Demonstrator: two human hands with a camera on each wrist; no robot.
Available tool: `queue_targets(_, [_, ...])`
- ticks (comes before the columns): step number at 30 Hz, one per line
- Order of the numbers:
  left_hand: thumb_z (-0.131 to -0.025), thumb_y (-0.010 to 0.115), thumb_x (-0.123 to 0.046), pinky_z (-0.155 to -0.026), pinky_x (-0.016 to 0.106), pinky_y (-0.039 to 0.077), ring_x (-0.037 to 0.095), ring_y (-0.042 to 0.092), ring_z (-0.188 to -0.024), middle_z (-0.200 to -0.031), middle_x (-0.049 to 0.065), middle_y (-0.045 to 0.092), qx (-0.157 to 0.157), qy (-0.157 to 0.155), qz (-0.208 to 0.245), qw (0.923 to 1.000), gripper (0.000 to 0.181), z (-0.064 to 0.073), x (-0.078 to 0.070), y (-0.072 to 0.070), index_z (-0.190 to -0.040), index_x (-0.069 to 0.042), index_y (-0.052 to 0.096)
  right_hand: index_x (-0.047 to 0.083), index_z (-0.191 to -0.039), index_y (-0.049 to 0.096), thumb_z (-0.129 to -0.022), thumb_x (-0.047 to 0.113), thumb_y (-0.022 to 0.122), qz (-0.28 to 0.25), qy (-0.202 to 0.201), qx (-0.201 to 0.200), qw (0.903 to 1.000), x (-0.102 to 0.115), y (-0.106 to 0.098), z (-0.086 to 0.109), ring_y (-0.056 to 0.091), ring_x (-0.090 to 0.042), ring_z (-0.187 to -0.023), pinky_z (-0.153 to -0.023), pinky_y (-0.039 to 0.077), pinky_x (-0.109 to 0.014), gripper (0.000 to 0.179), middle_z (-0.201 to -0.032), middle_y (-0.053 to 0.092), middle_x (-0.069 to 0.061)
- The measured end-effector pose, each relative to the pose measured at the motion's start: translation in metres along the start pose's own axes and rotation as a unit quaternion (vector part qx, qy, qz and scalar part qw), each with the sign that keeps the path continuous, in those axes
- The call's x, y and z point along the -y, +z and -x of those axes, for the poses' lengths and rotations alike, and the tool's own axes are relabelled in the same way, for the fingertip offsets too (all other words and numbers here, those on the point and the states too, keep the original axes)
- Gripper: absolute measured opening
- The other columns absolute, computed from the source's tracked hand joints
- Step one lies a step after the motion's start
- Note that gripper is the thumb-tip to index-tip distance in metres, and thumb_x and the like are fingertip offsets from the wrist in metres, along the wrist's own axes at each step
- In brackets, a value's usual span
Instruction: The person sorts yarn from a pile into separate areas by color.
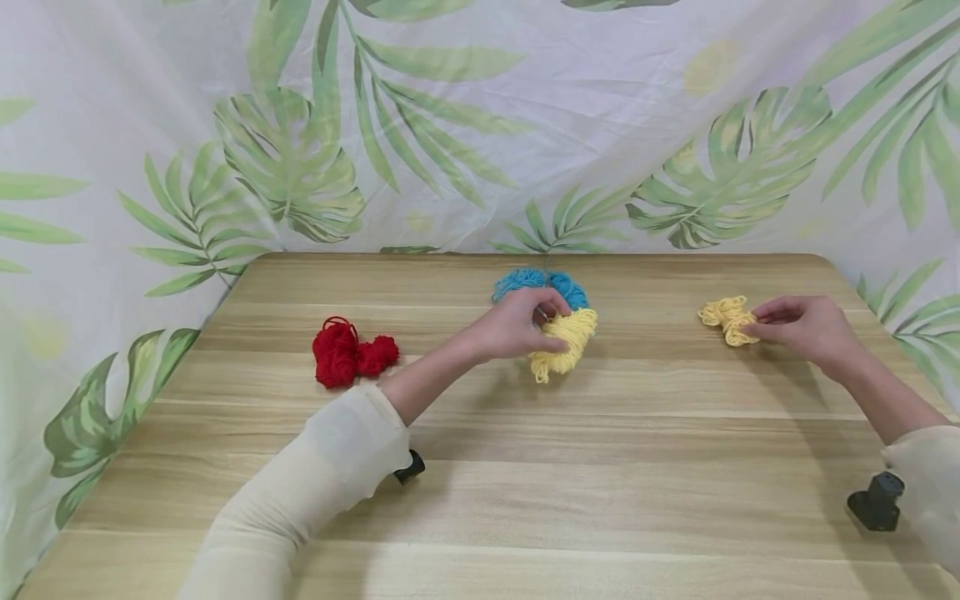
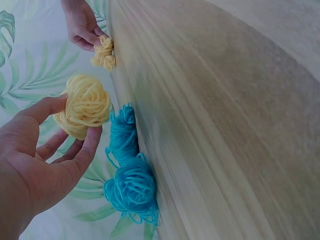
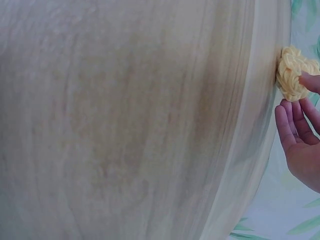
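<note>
My left hand (image 1: 513, 327) pinches a pale yellow bundle of yarn (image 1: 567, 343) between thumb and fingers, raised above the tabletop. In the left wrist view this bundle (image 2: 89, 105) looks like a rounded, wound ball. Just behind it, two blue yarn bundles (image 1: 572, 289) lie side by side near the table's back edge, partly covered by the hand. Over on the right, my right hand (image 1: 813, 333) pinches the near end of a deeper yellow yarn bundle (image 1: 726, 320). The right wrist view has the thumb and fingertips at that yarn (image 3: 292, 75), close to the table surface.
Two red yarn bundles (image 1: 337, 354) lie together on the left of the wooden table (image 1: 570, 483). A leaf-patterned cloth (image 1: 450, 125) hangs behind the back edge. Black devices (image 1: 876, 502) show beside both sleeves.
</note>
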State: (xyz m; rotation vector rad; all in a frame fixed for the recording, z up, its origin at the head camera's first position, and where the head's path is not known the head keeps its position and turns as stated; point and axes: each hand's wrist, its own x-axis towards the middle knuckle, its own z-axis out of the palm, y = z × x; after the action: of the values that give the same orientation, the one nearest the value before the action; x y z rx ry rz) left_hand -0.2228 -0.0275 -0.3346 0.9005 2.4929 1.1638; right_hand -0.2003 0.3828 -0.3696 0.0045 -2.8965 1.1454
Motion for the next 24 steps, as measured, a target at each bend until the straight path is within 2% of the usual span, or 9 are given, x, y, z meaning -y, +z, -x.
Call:
queue_targets(14, [-0.076, 0.081, -0.016, -0.078, 0.022, 0.048, 0.018, 0.059, -0.090, -0.104, 0.006, 0.060, 0.007, -0.013, 0.009, 0.9999, 0.036, -0.010, -0.008, 0.011, -0.106, -0.010, 0.062, -0.007, -0.111, 0.063, -0.081, 0.034, 0.076, 0.004, 0.009, -0.006, 0.9999, 0.003, -0.002, -0.001, 0.053, 0.013, -0.072, -0.059, 0.044, -0.013, 0.052, -0.081, 0.068, 0.013])
queue_targets(24, [-0.077, 0.080, -0.016, -0.078, 0.019, 0.046, 0.015, 0.060, -0.087, -0.101, 0.005, 0.063, 0.016, 0.010, 0.001, 0.9998, 0.036, -0.018, -0.012, 0.021, -0.107, -0.008, 0.061, -0.007, -0.112, 0.062, -0.081, 0.035, 0.075, 0.004, 0.012, -0.006, 0.9999, 0.003, -0.004, 0.001, 0.054, 0.012, -0.072, -0.059, 0.044, -0.013, 0.053, -0.079, 0.067, 0.016])
